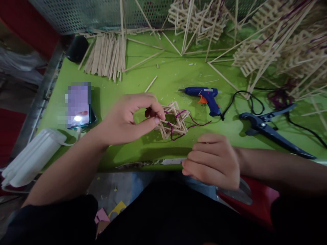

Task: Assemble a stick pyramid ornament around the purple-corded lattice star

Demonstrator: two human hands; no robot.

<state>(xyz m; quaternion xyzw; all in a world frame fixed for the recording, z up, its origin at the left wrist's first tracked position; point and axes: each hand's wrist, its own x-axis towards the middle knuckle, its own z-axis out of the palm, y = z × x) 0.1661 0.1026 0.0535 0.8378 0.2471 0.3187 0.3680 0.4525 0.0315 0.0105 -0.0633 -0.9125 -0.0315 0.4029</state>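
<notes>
Handwork at a green table (107, 90), seen from just behind the worker's shoulders. The left hand (125, 115) pinches one edge of a small stick frame (182, 119) between thumb and forefinger, leaving a rounded gap behind the fingertips. The frame, of pale sticks crossed at angles, sits near the table's front edge; purple thread (200, 125) winds about it and trails to the right. The right hand (212, 160) is drawn together, fingers folded toward the palm, just over the front edge and apart from the frame; I cannot tell whether it encloses anything. Beyond the right hand lies a blue glue gun (206, 94) with an orange trigger, its nozzle directed left; farther right, a dark hand cutter (277, 136) rests with handles apart. Left of the left hand: a phone (78, 105) and a white device (35, 156). Toward the back: a row of loose sticks (103, 56) and, at right, several stick lattices (251, 56).
</notes>
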